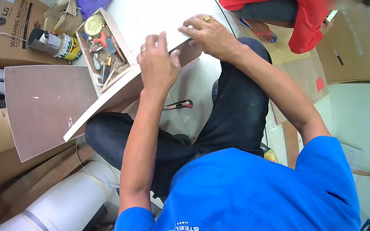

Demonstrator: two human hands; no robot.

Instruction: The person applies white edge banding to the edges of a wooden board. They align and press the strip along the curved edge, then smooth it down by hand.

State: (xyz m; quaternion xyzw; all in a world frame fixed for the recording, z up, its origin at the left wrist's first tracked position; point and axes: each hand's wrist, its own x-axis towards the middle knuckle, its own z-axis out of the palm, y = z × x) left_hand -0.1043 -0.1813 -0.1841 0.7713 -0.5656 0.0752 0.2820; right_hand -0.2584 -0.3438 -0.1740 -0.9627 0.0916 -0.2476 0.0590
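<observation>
Curling half-open, the left hand (158,69) is perhaps risking the panel (121,92) tipping through loose support; the right hand (212,37) isn't clearly showing its grip

The floor (193,85) is of pale tiles. Directly on it lie a red and black cutter (181,105) and, it seems, a wooden tray (119,34) holding tools (111,45).

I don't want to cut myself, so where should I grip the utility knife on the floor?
Grip the utility knife by its thick red-and-black handle, probably from above and the right, with the right hand: it lies flat, its broader end pointing right and its narrower end left.
</observation>
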